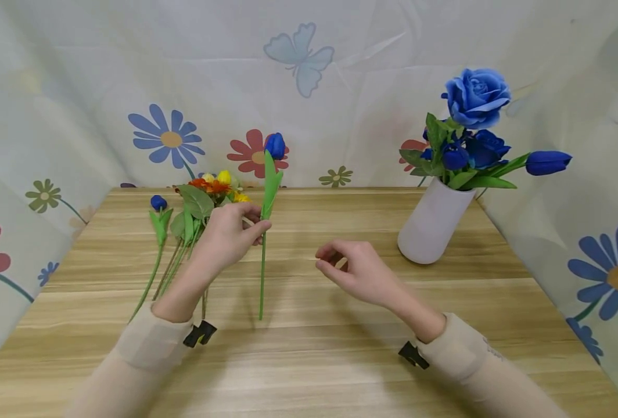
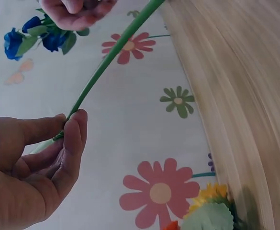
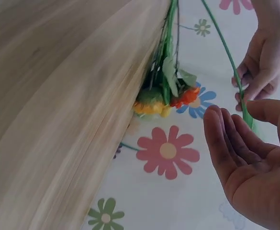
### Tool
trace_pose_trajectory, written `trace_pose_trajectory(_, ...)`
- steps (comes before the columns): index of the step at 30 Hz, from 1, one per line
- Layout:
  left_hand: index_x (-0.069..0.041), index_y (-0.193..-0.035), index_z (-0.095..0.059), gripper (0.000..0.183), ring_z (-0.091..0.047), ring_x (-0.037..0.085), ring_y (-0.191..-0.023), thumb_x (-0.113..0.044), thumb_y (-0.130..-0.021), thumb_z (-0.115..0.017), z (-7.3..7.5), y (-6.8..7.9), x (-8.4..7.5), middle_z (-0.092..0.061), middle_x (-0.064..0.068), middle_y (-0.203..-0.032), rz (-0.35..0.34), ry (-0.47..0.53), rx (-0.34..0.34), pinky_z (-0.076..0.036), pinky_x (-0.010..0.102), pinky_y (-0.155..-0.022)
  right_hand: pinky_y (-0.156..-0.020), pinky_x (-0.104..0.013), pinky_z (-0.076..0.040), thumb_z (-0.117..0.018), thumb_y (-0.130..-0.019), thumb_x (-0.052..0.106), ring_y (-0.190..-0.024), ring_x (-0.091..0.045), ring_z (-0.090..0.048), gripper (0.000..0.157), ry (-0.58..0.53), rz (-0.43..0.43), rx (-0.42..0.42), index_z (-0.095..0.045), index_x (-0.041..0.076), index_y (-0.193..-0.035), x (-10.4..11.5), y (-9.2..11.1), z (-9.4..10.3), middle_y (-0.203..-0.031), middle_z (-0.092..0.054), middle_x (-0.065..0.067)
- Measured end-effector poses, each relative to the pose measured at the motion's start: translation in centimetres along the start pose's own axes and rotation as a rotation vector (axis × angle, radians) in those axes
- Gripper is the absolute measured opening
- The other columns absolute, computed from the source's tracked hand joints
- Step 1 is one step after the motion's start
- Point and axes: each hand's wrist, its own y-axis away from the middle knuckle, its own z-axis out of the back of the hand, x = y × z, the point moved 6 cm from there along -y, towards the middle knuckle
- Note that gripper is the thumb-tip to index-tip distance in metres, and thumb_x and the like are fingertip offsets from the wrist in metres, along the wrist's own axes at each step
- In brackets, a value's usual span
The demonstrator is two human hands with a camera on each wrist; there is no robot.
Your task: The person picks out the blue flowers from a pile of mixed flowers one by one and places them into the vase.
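Observation:
My left hand point(image 1: 230, 235) pinches the green stem of a blue artificial tulip point(image 1: 275, 146) between thumb and fingers, just below its leaves. The flower stands upright, bloom at the top, and its lower stem point(image 2: 112, 55) runs down past the fingers. To the right of it, my right hand point(image 1: 361, 271) hovers over the table with loosely bent fingers and nothing in them. In the right wrist view, the palm of that hand point(image 3: 254, 158) faces the left hand and the stem.
A white vase point(image 1: 434, 223) leans at the right, holding blue roses point(image 1: 478, 97) and a blue tulip point(image 1: 548, 163) that juts out rightward. On the left of the wooden table point(image 1: 309, 360) lie another blue tulip point(image 1: 158, 202) and a bunch with orange flowers point(image 1: 211, 186). A patterned cloth point(image 1: 372, 133) surrounds the table.

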Motion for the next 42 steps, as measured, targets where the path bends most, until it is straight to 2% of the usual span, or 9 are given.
trace_pose_trajectory(7,-0.001,-0.113,-0.070,0.020,-0.072,0.020,-0.072,-0.015,-0.099,-0.072,-0.9,0.1,-1.5,-0.070,0.008,-0.091,-0.031,0.070,0.006,-0.056,0.034,-0.063,-0.071,-0.035,-0.058,-0.066,-0.103,0.019,-0.094,-0.010,-0.067,0.021,-0.125,-0.072,0.036,-0.070,0.007,-0.120,0.8,-0.6,-1.4,-0.102,-0.072,0.005)
trace_pose_trajectory(12,-0.001,-0.111,-0.070,0.017,-0.071,0.019,-0.071,-0.014,-0.099,-0.072,-1.9,0.1,-2.0,-0.070,0.007,-0.091,-0.047,0.107,0.026,-0.057,0.034,-0.062,-0.073,-0.036,-0.060,-0.064,-0.105,0.020,-0.095,-0.017,-0.070,0.029,-0.239,-0.081,0.093,-0.066,0.001,-0.127,1.1,-1.0,-2.4,-0.108,-0.072,-0.003)
trace_pose_trajectory(15,-0.002,-0.110,-0.071,0.016,-0.071,0.017,-0.070,-0.014,-0.099,-0.071,-2.5,0.1,-2.3,-0.070,0.006,-0.091,-0.063,0.116,0.032,-0.056,0.035,-0.061,-0.074,-0.036,-0.060,-0.064,-0.104,0.017,-0.093,-0.021,-0.070,0.029,-0.290,-0.082,0.120,-0.065,-0.002,-0.126,1.1,-1.1,-2.9,-0.106,-0.073,-0.008)
trace_pose_trajectory(18,-0.002,-0.109,-0.071,0.015,-0.072,0.019,-0.072,-0.014,-0.099,-0.072,-2.8,0.1,-2.6,-0.070,0.006,-0.092,-0.076,0.129,0.030,-0.055,0.035,-0.060,-0.074,-0.034,-0.060,-0.064,-0.104,0.014,-0.092,-0.021,-0.070,0.024,-0.304,-0.082,0.132,-0.067,-0.001,-0.123,1.1,-1.2,-3.3,-0.103,-0.073,-0.008)
trace_pose_trajectory(21,-0.001,-0.111,-0.071,0.018,-0.073,0.020,-0.073,-0.013,-0.098,-0.072,-2.9,0.1,-3.0,-0.071,0.007,-0.094,-0.095,0.150,0.022,-0.055,0.034,-0.060,-0.076,-0.037,-0.060,-0.063,-0.104,0.011,-0.090,-0.022,-0.071,0.019,-0.329,-0.068,0.136,-0.067,-0.002,-0.118,1.1,-1.3,-3.5,-0.100,-0.074,-0.008)
trace_pose_trajectory(26,0.000,-0.112,-0.072,0.019,-0.072,0.014,-0.071,-0.013,-0.098,-0.073,-3.0,0.0,-3.4,-0.071,0.007,-0.094,-0.119,0.173,0.012,-0.053,0.031,-0.056,-0.077,-0.043,-0.060,-0.062,-0.103,0.005,-0.085,-0.030,-0.073,0.013,-0.406,-0.075,0.120,-0.067,-0.005,-0.110,1.1,-1.3,-3.5,-0.095,-0.074,-0.011)
trace_pose_trajectory(28,0.000,-0.111,-0.072,0.019,-0.073,0.016,-0.072,-0.014,-0.098,-0.073,-3.1,0.0,-3.4,-0.071,0.007,-0.094,-0.123,0.182,0.011,-0.053,0.031,-0.056,-0.075,-0.042,-0.060,-0.062,-0.103,0.003,-0.084,-0.035,-0.073,0.011,-0.423,-0.090,0.109,-0.068,-0.005,-0.108,1.0,-1.4,-3.5,-0.092,-0.074,-0.010)
trace_pose_trajectory(38,-0.003,-0.118,-0.072,0.024,-0.075,0.020,-0.075,-0.014,-0.097,-0.075,-3.1,0.0,-3.5,-0.072,0.006,-0.092,-0.123,0.212,-0.019,-0.055,0.035,-0.059,-0.071,-0.034,-0.060,-0.065,-0.102,0.006,-0.080,-0.036,-0.072,0.008,-0.391,-0.113,0.066,-0.069,-0.001,-0.103,1.1,-1.4,-3.0,-0.088,-0.074,-0.007)
trace_pose_trajectory(42,-0.002,-0.121,-0.071,0.028,-0.075,0.018,-0.076,-0.014,-0.096,-0.076,-3.1,0.1,-3.4,-0.072,0.005,-0.093,-0.121,0.217,-0.017,-0.057,0.034,-0.062,-0.071,-0.036,-0.060,-0.066,-0.101,0.007,-0.076,-0.026,-0.073,0.009,-0.376,-0.113,0.052,-0.069,-0.001,-0.102,1.0,-1.3,-2.8,-0.087,-0.074,-0.008)
